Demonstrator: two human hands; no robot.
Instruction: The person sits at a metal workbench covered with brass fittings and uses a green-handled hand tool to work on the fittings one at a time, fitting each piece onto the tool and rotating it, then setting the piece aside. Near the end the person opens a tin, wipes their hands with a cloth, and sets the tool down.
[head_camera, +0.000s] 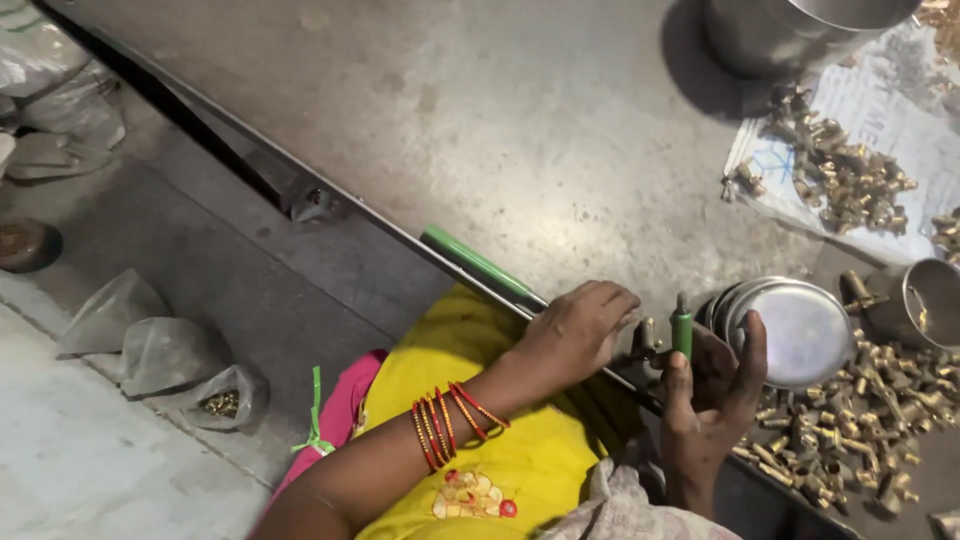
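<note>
My left hand (578, 333), with red and orange bangles on the wrist, rests at the edge of the metal table (520, 130) and pinches a small brass fitting (646, 341). Just to its right, my right hand (712, 392) grips a short green-handled tool (682, 330) held upright, its tip close to the fitting. Whether tool and fitting touch is unclear. A heap of loose brass fittings (860, 420) lies right of my right hand. My yellow garment (500, 440) fills the space below.
Stacked steel plates (805, 332) and a steel cup (925, 300) stand beside the heap. More brass parts (840, 175) lie on newspaper at the far right, next to a large steel vessel (790, 30). A second green-handled tool (478, 263) lies along the table edge. Plastic bags (170, 355) sit on the floor.
</note>
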